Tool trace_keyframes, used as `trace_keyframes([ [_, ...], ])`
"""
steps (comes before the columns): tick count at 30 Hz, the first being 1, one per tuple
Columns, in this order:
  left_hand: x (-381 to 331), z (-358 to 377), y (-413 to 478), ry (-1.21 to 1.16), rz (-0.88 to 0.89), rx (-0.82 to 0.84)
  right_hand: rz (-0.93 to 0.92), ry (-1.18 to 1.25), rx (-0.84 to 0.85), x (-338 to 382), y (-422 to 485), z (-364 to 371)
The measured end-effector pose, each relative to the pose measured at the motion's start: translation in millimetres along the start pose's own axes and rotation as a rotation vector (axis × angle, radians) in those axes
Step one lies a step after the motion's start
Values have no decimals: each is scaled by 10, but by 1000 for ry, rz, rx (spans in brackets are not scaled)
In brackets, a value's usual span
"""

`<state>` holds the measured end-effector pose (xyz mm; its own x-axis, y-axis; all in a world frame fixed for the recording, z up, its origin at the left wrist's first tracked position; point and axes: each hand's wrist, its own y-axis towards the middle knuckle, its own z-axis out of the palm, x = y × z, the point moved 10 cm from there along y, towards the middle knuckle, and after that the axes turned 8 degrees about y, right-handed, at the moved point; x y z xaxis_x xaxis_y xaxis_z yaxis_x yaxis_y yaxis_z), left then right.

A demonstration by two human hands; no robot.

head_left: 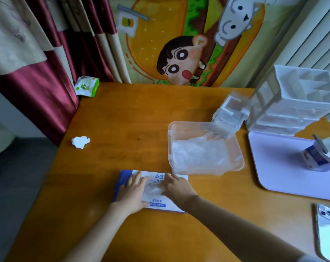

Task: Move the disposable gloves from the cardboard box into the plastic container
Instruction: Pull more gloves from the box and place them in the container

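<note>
A flat blue and white cardboard glove box (156, 202) lies near the table's front edge. Crumpled clear gloves (152, 188) show through its top opening. My left hand (133, 191) rests flat on the box's left half, fingers straight. My right hand (176, 188) lies on the right half, fingers reaching to the gloves at the opening; I cannot tell whether it pinches them. Just behind the box stands the clear plastic container (238, 159), open, with a heap of clear gloves (196, 152) inside.
A clear lid (230, 114) leans at the container's back right. A white drawer organizer (300, 103), a pale lilac tray (285, 167) with a small carton (315, 157), a phone (328, 227), a crumpled tissue (80, 142) and a wipes pack (87, 86) also sit on the wooden table (122, 129).
</note>
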<state>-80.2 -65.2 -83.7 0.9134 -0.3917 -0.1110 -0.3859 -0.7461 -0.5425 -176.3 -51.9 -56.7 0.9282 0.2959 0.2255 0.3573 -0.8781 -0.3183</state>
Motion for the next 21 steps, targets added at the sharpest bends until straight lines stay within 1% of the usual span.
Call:
trace_keyframes([
  [8, 38, 32, 6, -36, -27, -20, -8, -88, 4, 138, 155, 44],
  [11, 39, 31, 5, -44, -40, -26, -42, -134, 12, 177, 130, 74],
  [13, 36, 27, -1, -52, -47, -33, -54, -210, 61, 184, 112, 103],
  [15, 31, 16, -10, -58, -53, -40, -74, -190, 33, 201, 123, 81],
  [17, 27, 10, -17, -72, -56, -42, -89, -97, 98, 231, 136, 137],
  [21, 29, 10, -22, -79, -45, -40, -90, -113, 14, 255, 248, 39],
])
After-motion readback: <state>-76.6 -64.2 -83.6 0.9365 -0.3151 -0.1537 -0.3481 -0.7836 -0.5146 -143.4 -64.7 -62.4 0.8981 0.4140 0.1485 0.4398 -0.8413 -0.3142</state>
